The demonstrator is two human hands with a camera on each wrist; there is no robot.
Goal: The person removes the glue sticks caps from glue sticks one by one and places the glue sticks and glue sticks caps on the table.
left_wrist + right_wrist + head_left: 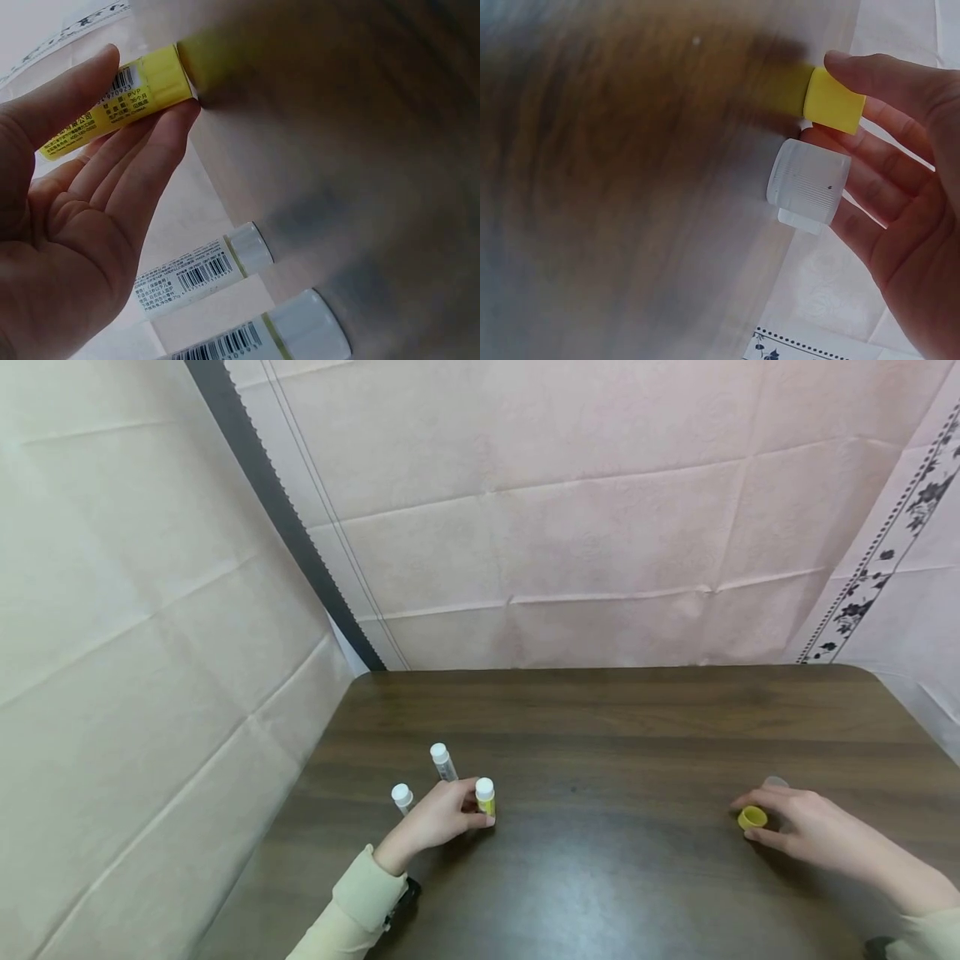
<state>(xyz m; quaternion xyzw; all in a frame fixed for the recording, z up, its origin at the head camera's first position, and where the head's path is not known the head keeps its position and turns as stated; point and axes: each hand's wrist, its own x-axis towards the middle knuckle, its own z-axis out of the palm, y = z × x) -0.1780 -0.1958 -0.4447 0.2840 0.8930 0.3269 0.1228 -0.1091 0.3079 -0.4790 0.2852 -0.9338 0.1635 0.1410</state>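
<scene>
A yellow glue stick (486, 802) with a white top stands upright on the table, and my left hand (442, 814) grips it between thumb and fingers. Just left of that hand are two white glue sticks, one farther back (444, 762) and one nearer (402, 797), both upright. Over on the right, my right hand (813, 827) pinches a small yellow cap (752, 817) whose hollow end faces up. In the right wrist view a whitish translucent cap (810, 180) stands close by the fingers, and part of another pale piece (799, 221) shows behind it.
Dark wood table (600, 727) extends between and behind the hands. Pale cloth (570, 543) hangs along its back edge, and another cloth (150, 693) hangs on the left side.
</scene>
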